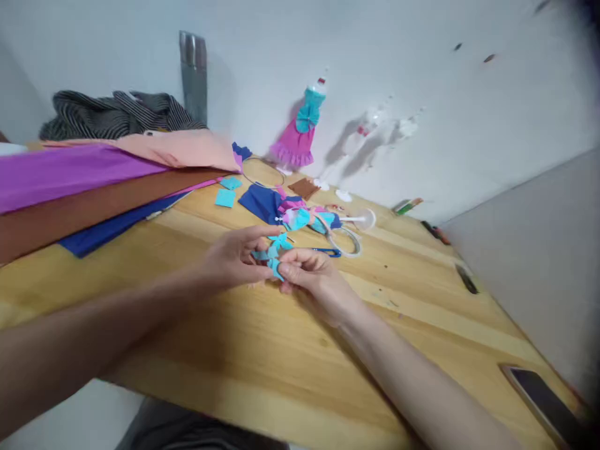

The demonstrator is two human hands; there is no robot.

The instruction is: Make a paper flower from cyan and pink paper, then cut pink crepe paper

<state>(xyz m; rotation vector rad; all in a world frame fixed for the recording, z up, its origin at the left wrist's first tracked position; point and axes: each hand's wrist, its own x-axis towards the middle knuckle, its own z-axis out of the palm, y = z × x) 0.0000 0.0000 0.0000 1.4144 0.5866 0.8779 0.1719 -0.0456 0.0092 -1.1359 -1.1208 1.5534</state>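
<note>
Above the wooden table (356, 337), my two hands hold a light blue paper piece (278, 244) that spreads into petal-like flaps. My left hand (237, 253) curls around its left side, thumb below and fingers above. Pinched between the thumb and fingers of my right hand (312, 275) is the paper's lower right part. Small details of the folds are blurred. Just beyond my hands lie a blue craft knife (328, 252) and a roll of tape (357, 242). Two light blue paper squares (225, 198) rest farther back on the left.
Purple, brown and blue paper sheets (60, 172) cover the table's left side. A bottle in a pink and blue paper dress (300, 134) stands by the wall. Dark blue paper (260, 203) lies mid-table. A phone (539, 400) sits at the right edge, a grey bottle (194, 81) at the back.
</note>
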